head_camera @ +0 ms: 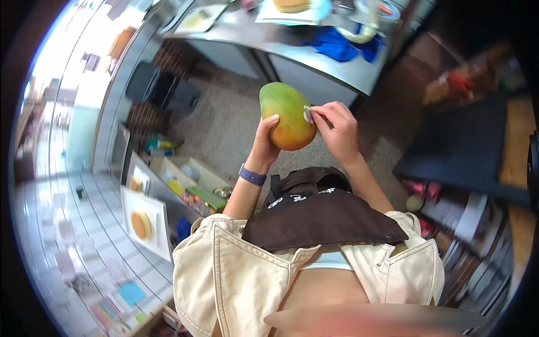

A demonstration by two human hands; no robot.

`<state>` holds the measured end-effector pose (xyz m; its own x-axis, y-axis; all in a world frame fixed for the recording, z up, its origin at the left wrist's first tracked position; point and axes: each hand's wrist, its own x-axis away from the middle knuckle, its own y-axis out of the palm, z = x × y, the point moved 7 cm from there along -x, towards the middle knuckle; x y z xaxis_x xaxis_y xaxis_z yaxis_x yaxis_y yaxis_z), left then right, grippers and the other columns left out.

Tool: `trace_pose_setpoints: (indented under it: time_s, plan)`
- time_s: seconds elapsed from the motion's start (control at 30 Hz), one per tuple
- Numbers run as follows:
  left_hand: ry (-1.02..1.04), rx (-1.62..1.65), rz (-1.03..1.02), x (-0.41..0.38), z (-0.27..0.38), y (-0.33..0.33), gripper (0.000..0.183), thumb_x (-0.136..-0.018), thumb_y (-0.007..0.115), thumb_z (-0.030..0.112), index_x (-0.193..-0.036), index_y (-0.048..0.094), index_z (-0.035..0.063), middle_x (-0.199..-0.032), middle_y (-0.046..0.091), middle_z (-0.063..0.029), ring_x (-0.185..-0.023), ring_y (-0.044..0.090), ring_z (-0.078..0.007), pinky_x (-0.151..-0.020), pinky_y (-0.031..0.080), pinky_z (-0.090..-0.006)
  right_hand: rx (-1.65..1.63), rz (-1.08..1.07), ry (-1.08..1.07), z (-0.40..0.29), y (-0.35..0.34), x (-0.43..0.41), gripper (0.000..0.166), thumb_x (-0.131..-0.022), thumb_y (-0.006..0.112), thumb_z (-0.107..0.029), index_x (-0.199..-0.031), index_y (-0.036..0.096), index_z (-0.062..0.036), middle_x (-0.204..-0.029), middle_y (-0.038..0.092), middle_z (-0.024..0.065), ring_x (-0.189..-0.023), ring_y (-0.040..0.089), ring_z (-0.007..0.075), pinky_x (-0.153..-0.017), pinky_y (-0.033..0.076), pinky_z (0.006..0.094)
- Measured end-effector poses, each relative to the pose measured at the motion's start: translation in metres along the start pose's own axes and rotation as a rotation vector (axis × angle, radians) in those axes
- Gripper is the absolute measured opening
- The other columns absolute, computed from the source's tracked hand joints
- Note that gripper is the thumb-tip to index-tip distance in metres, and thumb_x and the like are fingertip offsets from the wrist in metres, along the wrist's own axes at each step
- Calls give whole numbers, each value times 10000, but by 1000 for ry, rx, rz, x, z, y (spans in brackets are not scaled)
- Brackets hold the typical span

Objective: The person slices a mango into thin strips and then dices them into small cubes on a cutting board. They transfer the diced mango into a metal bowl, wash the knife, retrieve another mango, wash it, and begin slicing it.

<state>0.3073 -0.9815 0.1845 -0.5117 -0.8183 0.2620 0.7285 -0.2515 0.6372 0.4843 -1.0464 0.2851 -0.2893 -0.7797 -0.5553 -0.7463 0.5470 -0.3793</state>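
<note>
A large mango (286, 116), green at the top and yellow-orange at the bottom, is held up in front of my chest. My left hand (267, 137) grips its left side, with the thumb across the front. On the fruit's right side is a small pale sticker (308, 114), its upper edge lifted from the skin. The thumb and forefinger of my right hand (339, 128) pinch that edge. A purple band (252, 175) circles my left wrist, and a dark brown apron (320, 215) covers my front.
Ahead stands a steel worktable (290, 50) with a blue cloth (334, 44) and a cake layer (291, 5) on it. Another round cake layer (141, 225) sits on a white board at my left. A black chair (162, 86) is at front left, a dark-topped surface (454, 143) at right.
</note>
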Motion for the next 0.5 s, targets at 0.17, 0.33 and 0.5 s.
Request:
trace_pose_setpoints:
  time_s: [0.17, 0.33, 0.5]
  plan:
    - [191, 91, 357, -8, 57, -95, 528, -934, 613, 348, -1337, 542, 14, -1296, 634, -145, -1180, 632, -266, -1035, 494, -416, -221, -388, -110, -4, 130, -61, 102, -876, 722, -76, -960, 733, -19, -861, 668, 110, -795, 648, 293, -699, 515, 382]
    - [290, 170, 627, -24, 95, -152, 561, -900, 676, 298, -1363, 476, 52, -1267, 589, -139, -1160, 613, -265, -988, 521, -424, -353, -680, -99, 24, 235, -110, 121, -889, 726, -88, -966, 744, 3, -809, 660, 120, -685, 640, 265, -622, 501, 361]
    - [389, 505, 707, -30, 118, -199, 610, -888, 673, 416, -1370, 492, 89, -1317, 575, -131, -1149, 614, -295, -966, 534, -478, -348, -949, -105, 63, 336, -148, 116, -889, 742, -107, -930, 753, 1, -795, 666, 113, -672, 638, 215, -610, 491, 326]
